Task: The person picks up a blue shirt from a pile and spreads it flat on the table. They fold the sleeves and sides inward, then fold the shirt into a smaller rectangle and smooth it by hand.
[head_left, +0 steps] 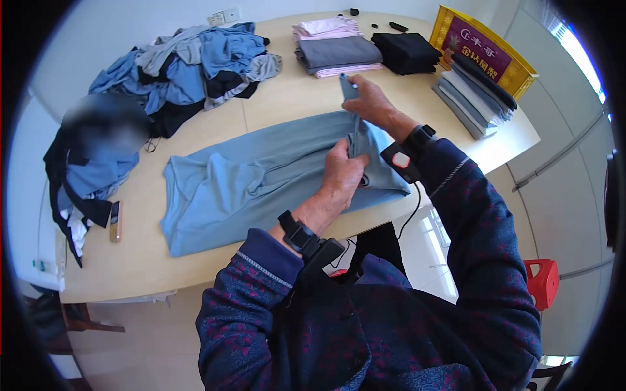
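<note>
A light blue shirt lies stretched out across the table, wrinkled along its middle, with its wide end to the left. My left hand is closed on the cloth near the shirt's right end, gathering a fold. Farther out, my right hand pinches a strip of the same blue cloth and holds it raised above the tabletop. A small dark round mark shows on the cloth just right of my left hand. Part of the shirt's right end is hidden behind my hands.
A heap of loose clothes covers the back left of the table. Folded stacks in grey and pink, black and mixed colours stand behind and right. A phone lies left; a yellow box stands back right.
</note>
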Demonstrator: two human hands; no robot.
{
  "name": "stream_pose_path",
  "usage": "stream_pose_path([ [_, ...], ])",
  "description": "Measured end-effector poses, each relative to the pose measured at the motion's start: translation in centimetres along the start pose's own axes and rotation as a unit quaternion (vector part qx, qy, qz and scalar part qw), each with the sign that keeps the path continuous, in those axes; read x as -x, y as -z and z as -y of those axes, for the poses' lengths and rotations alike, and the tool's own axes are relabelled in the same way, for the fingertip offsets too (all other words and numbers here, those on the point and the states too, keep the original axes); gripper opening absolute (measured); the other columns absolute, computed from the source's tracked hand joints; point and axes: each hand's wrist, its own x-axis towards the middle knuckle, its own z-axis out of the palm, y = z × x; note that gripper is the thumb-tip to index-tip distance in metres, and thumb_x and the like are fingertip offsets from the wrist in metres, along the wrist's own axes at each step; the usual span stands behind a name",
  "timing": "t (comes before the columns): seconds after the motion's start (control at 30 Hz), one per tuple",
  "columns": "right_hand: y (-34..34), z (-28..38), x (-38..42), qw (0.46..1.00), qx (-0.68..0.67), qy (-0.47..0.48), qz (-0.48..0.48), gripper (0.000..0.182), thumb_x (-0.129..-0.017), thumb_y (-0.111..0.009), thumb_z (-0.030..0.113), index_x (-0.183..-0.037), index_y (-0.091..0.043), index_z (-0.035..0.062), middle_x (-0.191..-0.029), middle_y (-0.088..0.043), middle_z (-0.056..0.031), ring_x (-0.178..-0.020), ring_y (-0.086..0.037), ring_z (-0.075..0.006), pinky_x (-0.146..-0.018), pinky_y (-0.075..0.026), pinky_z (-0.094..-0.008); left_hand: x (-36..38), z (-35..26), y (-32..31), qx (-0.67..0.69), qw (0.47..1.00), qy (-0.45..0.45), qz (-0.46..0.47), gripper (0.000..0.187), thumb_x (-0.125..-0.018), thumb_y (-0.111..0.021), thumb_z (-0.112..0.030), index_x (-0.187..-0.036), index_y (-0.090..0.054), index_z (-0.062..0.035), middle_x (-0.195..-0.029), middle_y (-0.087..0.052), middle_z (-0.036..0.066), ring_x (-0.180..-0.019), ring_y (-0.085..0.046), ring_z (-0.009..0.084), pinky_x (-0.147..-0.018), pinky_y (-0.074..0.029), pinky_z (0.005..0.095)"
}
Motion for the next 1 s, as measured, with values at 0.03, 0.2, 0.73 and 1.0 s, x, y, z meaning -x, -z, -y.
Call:
stream_pose_path([
  [0.03,-1.3,1.3,-0.3,1.0,0.007,0.017,0.006,0.059,-0.072,-0.073,0.012,-0.125,-0.053,-0.0039,-0.106,-0.065,-0.0284,-0.1,-0.065,-0.0411,-0.089,-0.05,-0.0413,0.7,-0.5,1.3,0.011,1.0,0.018,-0.009,0.023,-0.085,-0.061,-0.002,-0.108,-0.057,-0.0034,-0.091,-0.065,0.006,-0.073,-0.067,0.0186,-0.054,-0.059,0.0378],
  [0.2,-9.7,5.0,-0.4,0.992,0.041,0.11,0.046,0.055,-0.073,-0.069,0.011,-0.124,-0.051,-0.0008,-0.097,-0.066,-0.0263,-0.093,-0.065,-0.0403,-0.083,-0.051,-0.0439,4.4,-2.1,7.9,0.088,0.989,0.105,-0.052,0.023,-0.082,-0.061,0.0,-0.105,-0.06,0.0002,-0.091,-0.066,0.008,-0.071,-0.063,0.0151,-0.057,-0.052,0.0314],
  [0.73,-10.6,7.4,1.7,0.981,-0.05,0.039,0.184,0.06,-0.09,-0.07,0.03,-0.135,-0.045,-0.0006,-0.095,-0.066,-0.0122,-0.086,-0.063,-0.0157,-0.073,-0.054,-0.0335,6.9,-1.4,13.5,-0.031,0.984,0.157,-0.075,0.055,-0.084,-0.064,-0.002,-0.133,-0.04,0.0037,-0.095,-0.065,0.013,-0.074,-0.068,0.0204,-0.053,-0.056,0.0328],
  [1.0,-2.8,-0.1,6.7,0.992,-0.097,0.025,0.08,0.049,-0.094,-0.062,0.032,-0.127,-0.05,-0.0031,-0.096,-0.068,-0.0176,-0.089,-0.066,-0.0267,-0.081,-0.052,-0.0367,7.3,-1.8,13.4,-0.059,0.987,0.137,-0.064,0.071,-0.076,-0.068,-0.001,-0.138,-0.035,0.0087,-0.088,-0.061,0.012,-0.064,-0.063,0.0178,-0.045,-0.053,0.0301],
])
